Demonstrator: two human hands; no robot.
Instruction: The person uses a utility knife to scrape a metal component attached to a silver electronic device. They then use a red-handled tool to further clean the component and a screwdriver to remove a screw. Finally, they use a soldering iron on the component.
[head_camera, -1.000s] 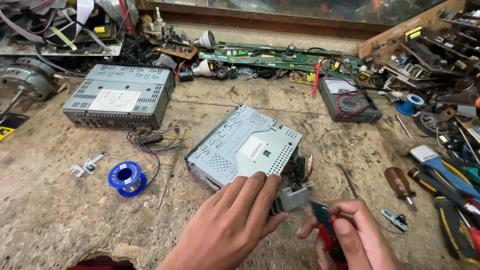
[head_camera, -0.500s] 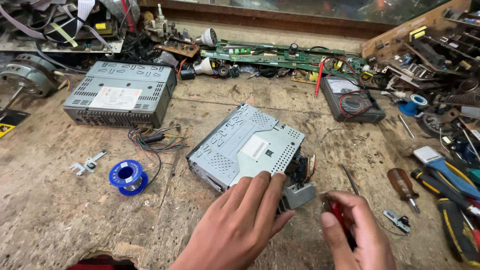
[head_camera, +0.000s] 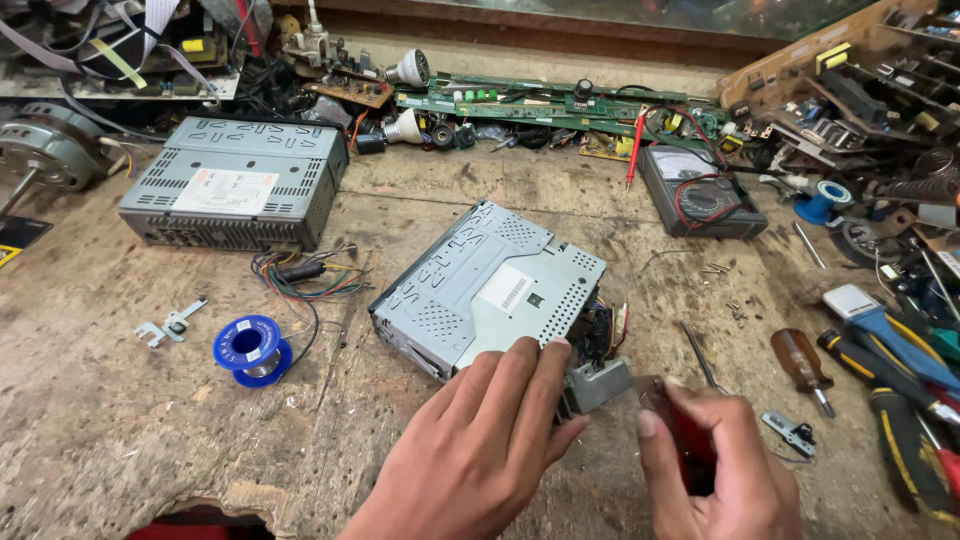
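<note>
Cluttered workbench, left hand on car stereo, right hand gripping red-handled tool

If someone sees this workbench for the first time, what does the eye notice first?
Most striking is the grey metal car stereo unit lying at an angle mid-bench, with the left hand resting on its near corner. Beside it, the right hand grips a red-handled tool. A blue solder spool stands out at left.

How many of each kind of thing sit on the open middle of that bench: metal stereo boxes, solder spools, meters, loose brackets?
Grey perforated metal car stereo boxes: 2, one under the left hand and one at the back left
Blue solder spool: 1
Dark grey meter with red lead: 1
Small silver bracket: 1
Total: 5
</note>
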